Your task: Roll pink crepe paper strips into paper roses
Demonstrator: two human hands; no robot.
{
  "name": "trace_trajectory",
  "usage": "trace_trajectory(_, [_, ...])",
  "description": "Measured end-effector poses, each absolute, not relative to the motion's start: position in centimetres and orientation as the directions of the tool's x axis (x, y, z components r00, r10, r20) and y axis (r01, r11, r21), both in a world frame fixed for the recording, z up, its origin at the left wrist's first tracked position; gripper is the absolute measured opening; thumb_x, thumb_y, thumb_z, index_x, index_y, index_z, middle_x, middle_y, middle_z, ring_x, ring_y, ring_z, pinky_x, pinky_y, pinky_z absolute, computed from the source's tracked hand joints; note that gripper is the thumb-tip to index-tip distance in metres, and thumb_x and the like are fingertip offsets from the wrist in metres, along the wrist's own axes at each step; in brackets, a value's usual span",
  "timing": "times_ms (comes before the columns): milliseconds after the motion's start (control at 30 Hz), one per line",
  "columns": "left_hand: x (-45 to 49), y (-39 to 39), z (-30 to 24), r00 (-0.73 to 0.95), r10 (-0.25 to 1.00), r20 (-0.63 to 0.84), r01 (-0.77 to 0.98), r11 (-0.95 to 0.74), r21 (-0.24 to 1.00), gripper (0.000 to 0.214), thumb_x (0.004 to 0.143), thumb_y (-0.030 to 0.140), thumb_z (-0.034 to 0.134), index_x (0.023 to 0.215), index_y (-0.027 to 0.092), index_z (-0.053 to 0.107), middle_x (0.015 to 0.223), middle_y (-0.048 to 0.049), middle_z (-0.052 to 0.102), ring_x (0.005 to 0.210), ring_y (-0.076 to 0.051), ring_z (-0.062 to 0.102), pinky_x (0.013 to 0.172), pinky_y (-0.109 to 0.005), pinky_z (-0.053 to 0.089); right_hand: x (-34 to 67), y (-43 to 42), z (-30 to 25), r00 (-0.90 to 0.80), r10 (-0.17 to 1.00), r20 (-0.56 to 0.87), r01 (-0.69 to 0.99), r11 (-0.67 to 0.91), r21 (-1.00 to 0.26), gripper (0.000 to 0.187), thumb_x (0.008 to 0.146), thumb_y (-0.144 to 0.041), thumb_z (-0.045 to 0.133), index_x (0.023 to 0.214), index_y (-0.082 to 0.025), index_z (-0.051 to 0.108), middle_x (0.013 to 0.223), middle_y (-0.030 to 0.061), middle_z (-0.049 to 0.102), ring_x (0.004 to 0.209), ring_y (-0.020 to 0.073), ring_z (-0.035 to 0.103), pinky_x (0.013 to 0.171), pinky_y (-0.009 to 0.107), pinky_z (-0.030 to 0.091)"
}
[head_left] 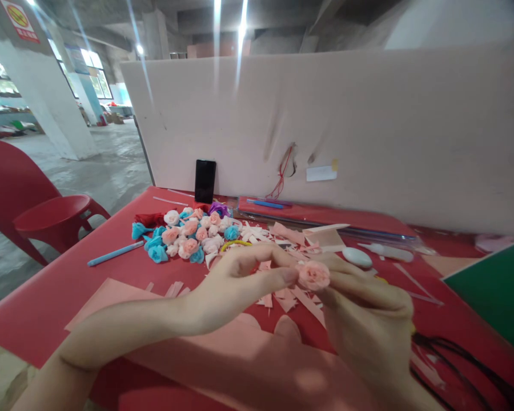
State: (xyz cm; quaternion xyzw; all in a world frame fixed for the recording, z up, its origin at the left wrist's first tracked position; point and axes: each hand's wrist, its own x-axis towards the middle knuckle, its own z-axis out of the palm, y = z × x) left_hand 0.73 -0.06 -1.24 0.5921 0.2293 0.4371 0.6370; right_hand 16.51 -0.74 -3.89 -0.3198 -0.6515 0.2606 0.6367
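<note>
A pink paper rose is held up over the table between both hands, its open face toward me. My left hand pinches its left edge with thumb and forefinger. From the other side my right hand is closed around the rose's right side and base; the stem is hidden by the fingers. Beneath the hands lie a large pink paper sheet, rounded pink petal pieces and pink paper scraps. Behind my left hand is a pile of finished pink, white and blue paper roses.
A phone leans on the pale partition. On the red table are a blue stick, a white oval object, a glue bottle and, at right, a green board and black cables. A red chair stands left.
</note>
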Motion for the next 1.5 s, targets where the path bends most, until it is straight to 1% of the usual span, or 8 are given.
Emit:
trace_trajectory(233, [0.7, 0.0, -1.5, 0.535, 0.819, 0.208, -0.330, -0.024, 0.944, 0.016, 0.083, 0.024, 0.055, 0.069, 0.017, 0.058, 0.072, -0.0008, 0.058, 0.071, -0.012, 0.053, 0.067, -0.024, 0.042, 16.5, -0.7, -3.9, 0.005, 0.751, 0.660, 0.079, 0.658, -0.749, 0.018, 0.074, -0.022, 0.071, 0.079, -0.039, 0.074, 0.066, -0.0027, 0.069, 0.062, 0.0160, 0.060, 0.058, 0.030, 0.050])
trace_trajectory(400, [0.8, 0.2, -1.5, 0.423, 0.822, 0.381, -0.178, -0.337, 0.924, 0.008, 0.080, 0.018, 0.055, 0.073, 0.017, 0.057, 0.077, 0.0006, 0.057, 0.074, -0.012, 0.051, 0.072, -0.026, 0.038, 16.3, -0.6, -4.1, 0.057, 0.840, 0.539, -0.015, 0.541, -0.841, 0.006, 0.069, -0.029, 0.074, 0.067, -0.034, 0.074, 0.067, -0.0026, 0.069, 0.063, 0.0156, 0.060, 0.060, 0.030, 0.050])
trace_trajectory(533, [1.0, 0.3, -1.6, 0.372, 0.756, 0.538, -0.093, -0.546, 0.832, 0.005, 0.077, 0.016, 0.061, 0.074, 0.018, 0.057, 0.076, 0.0003, 0.058, 0.076, -0.013, 0.053, 0.078, -0.029, 0.038, 16.2, -0.8, -4.2, 0.055, 0.860, 0.507, -0.037, 0.509, -0.860, 0.009, 0.068, -0.029, 0.076, 0.074, -0.036, 0.075, 0.071, -0.0012, 0.071, 0.067, 0.0179, 0.062, 0.064, 0.032, 0.050])
trace_trajectory(1067, [1.3, 0.5, -2.4, 0.232, 0.637, 0.735, -0.079, -0.741, 0.667, 0.008, 0.078, 0.020, 0.064, 0.076, 0.016, 0.058, 0.074, -0.0007, 0.060, 0.075, -0.012, 0.053, 0.075, -0.029, 0.039, 15.7, -1.2, -4.2, 0.059, 0.830, 0.554, -0.059, 0.557, -0.828, 0.022, 0.068, -0.015, 0.073, 0.073, -0.036, 0.075, 0.070, -0.0050, 0.072, 0.066, 0.0126, 0.065, 0.059, 0.021, 0.053])
trace_trajectory(1167, [1.3, 0.8, -2.5, 0.231, 0.619, 0.751, -0.063, -0.760, 0.646, 0.009, 0.078, 0.021, 0.065, 0.078, 0.015, 0.059, 0.075, -0.0021, 0.061, 0.075, -0.013, 0.053, 0.074, -0.029, 0.040, 15.7, -1.1, -4.0, 0.036, 0.845, 0.533, -0.068, 0.534, -0.843, 0.016, 0.068, -0.017, 0.074, 0.069, -0.033, 0.075, 0.068, -0.0044, 0.070, 0.066, 0.0118, 0.064, 0.060, 0.020, 0.052])
trace_trajectory(1267, [1.3, 1.1, -2.7, 0.231, 0.588, 0.775, -0.032, -0.792, 0.610, 0.014, 0.077, 0.026, 0.066, 0.080, 0.014, 0.059, 0.075, -0.0036, 0.062, 0.074, -0.014, 0.054, 0.071, -0.029, 0.042, 15.9, -0.8, -3.7, 0.017, 0.905, 0.426, -0.207, 0.420, -0.883, 0.007, 0.064, -0.025, 0.078, 0.059, -0.028, 0.073, 0.065, -0.0032, 0.065, 0.065, 0.0110, 0.059, 0.058, 0.019, 0.050])
trace_trajectory(1367, [1.5, 1.5, -2.9, 0.280, 0.554, 0.784, 0.037, -0.822, 0.568, 0.013, 0.078, 0.025, 0.065, 0.080, 0.013, 0.060, 0.077, -0.0052, 0.065, 0.075, -0.014, 0.056, 0.074, -0.030, 0.042, 16.0, -0.4, -3.7, -0.009, 0.964, 0.267, -0.413, 0.240, -0.878, 0.013, 0.054, -0.033, 0.083, 0.057, -0.028, 0.071, 0.062, -0.0041, 0.058, 0.057, 0.0099, 0.053, 0.046, 0.018, 0.046])
trace_trajectory(1500, [1.9, 1.6, -3.3, 0.346, 0.554, 0.757, 0.109, -0.825, 0.554, 0.006, 0.079, 0.019, 0.064, 0.078, 0.013, 0.062, 0.077, -0.0033, 0.068, 0.074, -0.013, 0.057, 0.078, -0.029, 0.042, 15.9, 0.0, -4.1, -0.036, 0.982, 0.185, -0.449, 0.149, -0.881, 0.019, 0.054, -0.037, 0.082, 0.051, -0.027, 0.066, 0.050, -0.0045, 0.051, 0.046, 0.0092, 0.045, 0.040, 0.019, 0.043])
